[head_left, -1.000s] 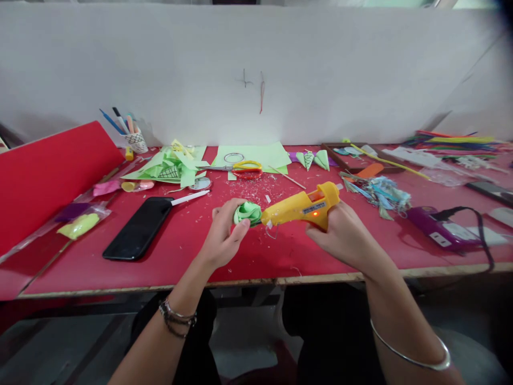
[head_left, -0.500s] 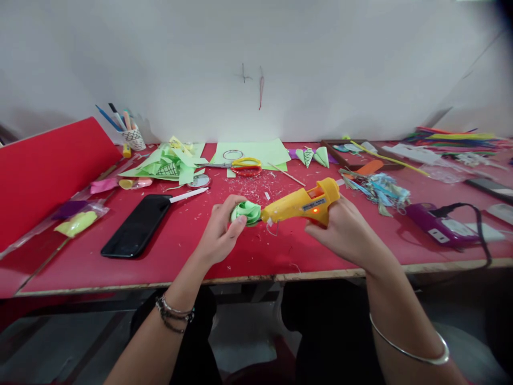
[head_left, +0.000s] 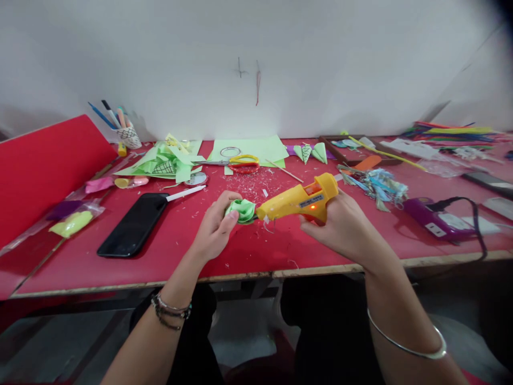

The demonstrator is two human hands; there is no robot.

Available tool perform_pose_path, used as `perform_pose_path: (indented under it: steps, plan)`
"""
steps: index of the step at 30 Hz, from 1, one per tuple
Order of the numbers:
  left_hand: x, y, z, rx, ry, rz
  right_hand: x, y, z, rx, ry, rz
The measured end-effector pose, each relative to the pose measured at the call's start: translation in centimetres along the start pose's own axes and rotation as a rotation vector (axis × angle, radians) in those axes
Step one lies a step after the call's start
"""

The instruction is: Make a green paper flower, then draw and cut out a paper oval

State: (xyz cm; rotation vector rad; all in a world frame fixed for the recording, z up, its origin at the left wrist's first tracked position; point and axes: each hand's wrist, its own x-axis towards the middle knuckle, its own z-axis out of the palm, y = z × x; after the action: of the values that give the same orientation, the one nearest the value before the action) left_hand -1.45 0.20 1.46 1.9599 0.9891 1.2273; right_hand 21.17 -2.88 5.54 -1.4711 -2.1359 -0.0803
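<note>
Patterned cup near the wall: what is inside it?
The patterned cup holds a slim blue pen, a white pen with a black end and a peach-coloured marker. Its wall hides their lower ends and whatever may lie at the bottom.

Green paper rosette (head_left: 242,210): layered, curled folds; held in the left hand (head_left: 216,224) above the red tabletop (head_left: 240,256). Yellow glue gun (head_left: 298,202): indicator lit orange, tilted slightly nozzle-down, nozzle at the rosette's edge.

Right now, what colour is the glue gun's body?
Yellow: the glue gun shows best in the head view, in the right hand.
</note>
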Motion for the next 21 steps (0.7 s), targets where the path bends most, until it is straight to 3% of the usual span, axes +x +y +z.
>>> perform_pose_path:
  steps: [6,21]
  plan:
    - [0.07,0.07,-0.07,0.027,-0.017,-0.005,-0.1,-0.21,-0.04,0.001,0.031,0.061]
    - [-0.05,-0.39,-0.19,-0.107,-0.027,-0.045,-0.23,-0.08,-0.37,-0.05,0.007,-0.02]
